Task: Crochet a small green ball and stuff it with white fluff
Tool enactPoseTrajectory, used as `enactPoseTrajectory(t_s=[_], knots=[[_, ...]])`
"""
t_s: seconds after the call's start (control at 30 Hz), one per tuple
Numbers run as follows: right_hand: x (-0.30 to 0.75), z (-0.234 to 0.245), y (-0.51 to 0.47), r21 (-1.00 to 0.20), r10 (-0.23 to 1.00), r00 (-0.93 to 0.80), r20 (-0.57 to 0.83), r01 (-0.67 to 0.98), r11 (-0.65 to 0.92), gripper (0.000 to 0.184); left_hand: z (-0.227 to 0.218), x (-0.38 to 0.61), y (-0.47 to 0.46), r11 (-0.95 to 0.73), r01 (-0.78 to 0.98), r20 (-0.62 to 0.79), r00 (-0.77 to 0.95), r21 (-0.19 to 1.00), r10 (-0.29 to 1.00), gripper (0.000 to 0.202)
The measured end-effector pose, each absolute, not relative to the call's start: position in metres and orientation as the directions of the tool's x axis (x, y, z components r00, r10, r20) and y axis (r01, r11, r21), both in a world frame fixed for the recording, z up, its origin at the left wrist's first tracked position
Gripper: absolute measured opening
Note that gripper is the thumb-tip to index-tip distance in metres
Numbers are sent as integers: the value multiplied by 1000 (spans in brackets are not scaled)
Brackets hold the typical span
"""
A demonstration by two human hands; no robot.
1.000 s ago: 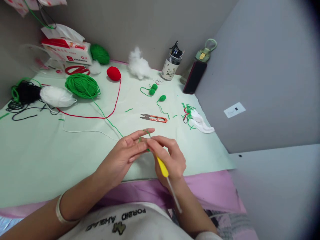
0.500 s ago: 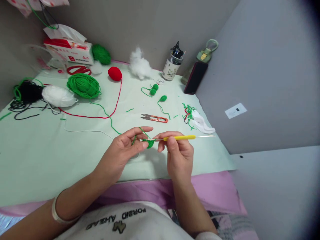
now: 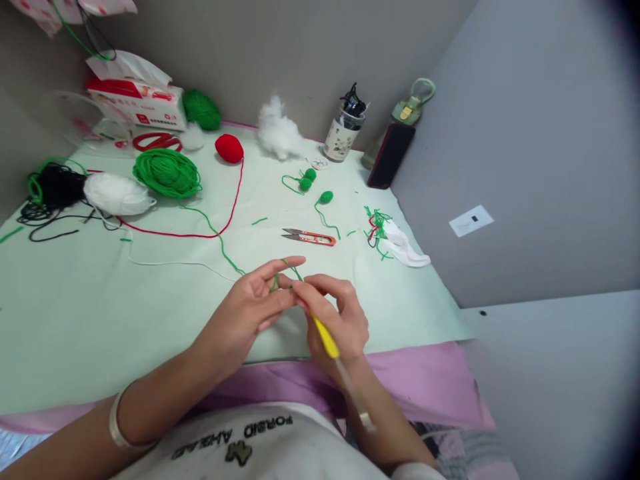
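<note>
My left hand (image 3: pixel 257 300) pinches a small green crochet piece, now almost wholly hidden by the fingers of both hands. Green yarn (image 3: pixel 295 268) runs over its raised index finger. In my right hand (image 3: pixel 337 317) is a crochet hook with a yellow handle (image 3: pixel 325 335), its back end slanting down toward my wrist and blurred. The hook's tip is out of sight between the fingers, where both hands touch. From the left hand the green strand leads back to a green yarn ball (image 3: pixel 167 173).
Orange thread snips (image 3: pixel 309 237) lie just beyond my hands. Small green crocheted balls (image 3: pixel 307 180), white stuffing (image 3: pixel 280 130), a red yarn ball (image 3: pixel 230 148) and white yarn (image 3: pixel 119 193) are farther back. Yarn scraps (image 3: pixel 380 223) and a phone (image 3: pixel 393 157) are at right.
My right hand has turned and moved left against the left hand. The hook swung from level to slanting down toward me, and the green piece became covered.
</note>
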State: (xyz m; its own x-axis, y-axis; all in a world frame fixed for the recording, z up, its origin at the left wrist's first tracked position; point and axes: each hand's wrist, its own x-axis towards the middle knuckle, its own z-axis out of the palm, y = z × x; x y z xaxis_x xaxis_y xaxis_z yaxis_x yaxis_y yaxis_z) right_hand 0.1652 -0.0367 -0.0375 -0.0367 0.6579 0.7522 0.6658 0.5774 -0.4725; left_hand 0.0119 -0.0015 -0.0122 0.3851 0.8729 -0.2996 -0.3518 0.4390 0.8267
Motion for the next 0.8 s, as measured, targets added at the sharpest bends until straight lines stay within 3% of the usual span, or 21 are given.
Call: enactPoseTrajectory(t_s=[0.13, 0.2, 0.27, 0.53, 0.7, 0.8], knots=[[169, -28, -33, -794, 756, 250, 605, 268, 546, 24, -12, 6, 5, 550, -468, -337, 465, 692, 819, 35], [170, -25, -29, -875, 835, 273, 477, 54, 482, 22, -12, 6, 5, 534, -466, -308, 477, 706, 823, 34], [171, -25, -26, -911, 893, 232, 385, -58, 407, 20, -11, 7, 3, 517, -452, -285, 487, 727, 826, 34], [172, -28, -26, -944, 932, 198, 303, -73, 322, 21, -10, 8, 0, 476, -390, -284, 455, 788, 844, 36], [172, -23, -29, -933, 922, 208, 327, -84, 350, 23, -11, 7, 1, 445, -371, -277, 426, 815, 861, 34], [172, -19, -33, -914, 895, 184, 405, 61, 401, 22, -11, 7, 0, 377, -327, -252, 366, 867, 896, 34]])
